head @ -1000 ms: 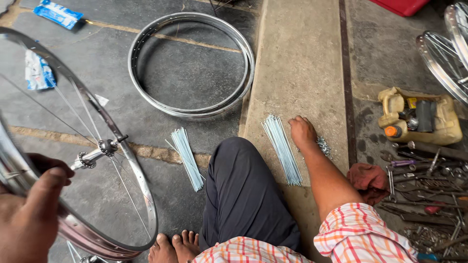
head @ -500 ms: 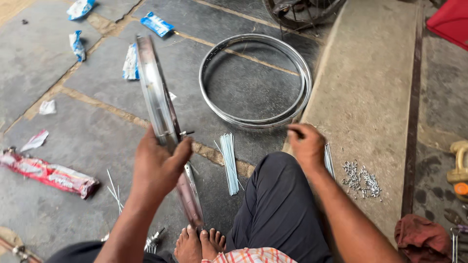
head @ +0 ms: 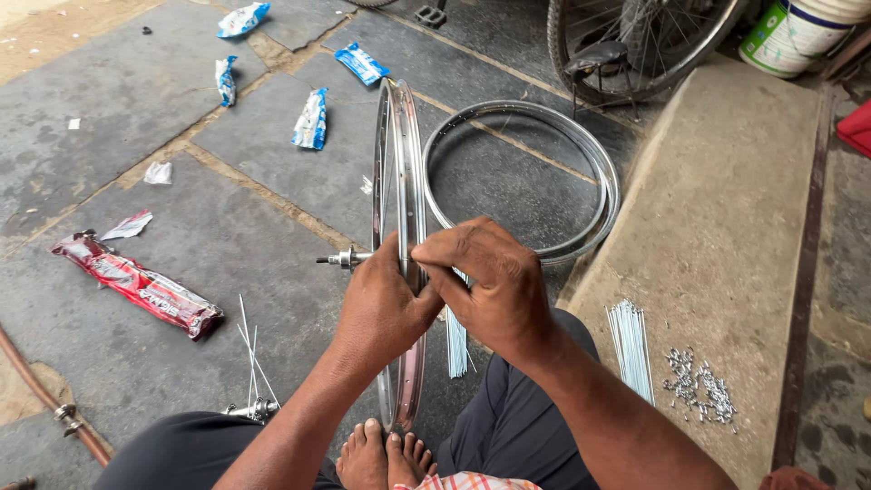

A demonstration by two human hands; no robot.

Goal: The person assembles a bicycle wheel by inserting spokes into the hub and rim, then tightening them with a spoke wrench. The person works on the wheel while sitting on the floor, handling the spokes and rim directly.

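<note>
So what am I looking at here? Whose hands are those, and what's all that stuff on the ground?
The camera sits on a person's head, looking down at their own two hands. The left hand and right hand both grip a spoked bicycle wheel held upright, edge on. Their bare feet show below. On the stone floor lie an empty metal rim, a red packet and small blue-white wrappers. On the raised concrete slab lie a bundle of loose spokes and a pile of small metal bits.
</note>
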